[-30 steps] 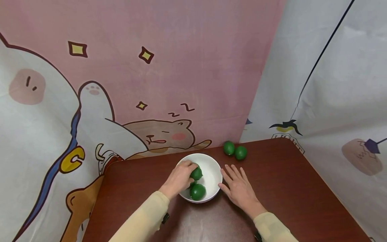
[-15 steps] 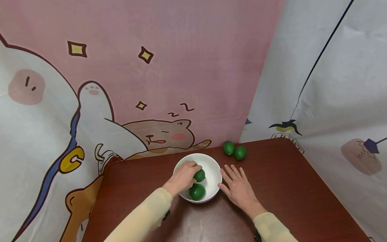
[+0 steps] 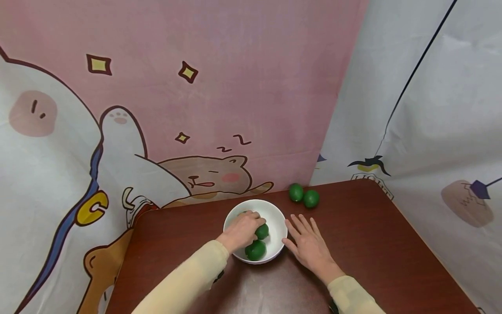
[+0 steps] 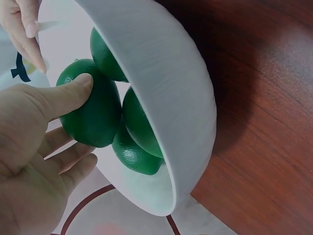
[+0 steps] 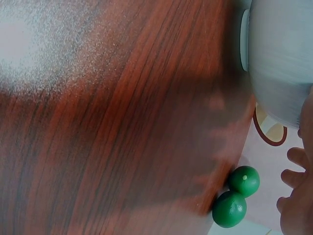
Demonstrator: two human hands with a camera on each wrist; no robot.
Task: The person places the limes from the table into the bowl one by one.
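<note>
My left hand [image 3: 241, 230] reaches into a white bowl [image 3: 277, 218] and holds a lime [image 4: 95, 117] between thumb and fingers. In the left wrist view, several more limes sit in the bowl against the held one, including a lower lime [image 4: 134, 154] and an upper lime [image 4: 105, 58]. The head view shows a lime [image 3: 256, 251] near the bowl's front wall; my left hand partly hides the others. My right hand [image 3: 310, 249], fingers straight and spread, is at the bowl's right rim, its thumb and index finger touching or very near it.
Two limes lie side by side at the table's back edge, a left lime [image 3: 296, 192] and a right lime [image 3: 311, 199]. The dark red-brown wooden table [image 3: 364, 244] meets a printed cloth backdrop [image 3: 274, 87] behind and a pale cloth on the right.
My left hand has moved right and slightly toward me inside the bowl, with the lime in its grip. My right hand has stayed by the rim.
</note>
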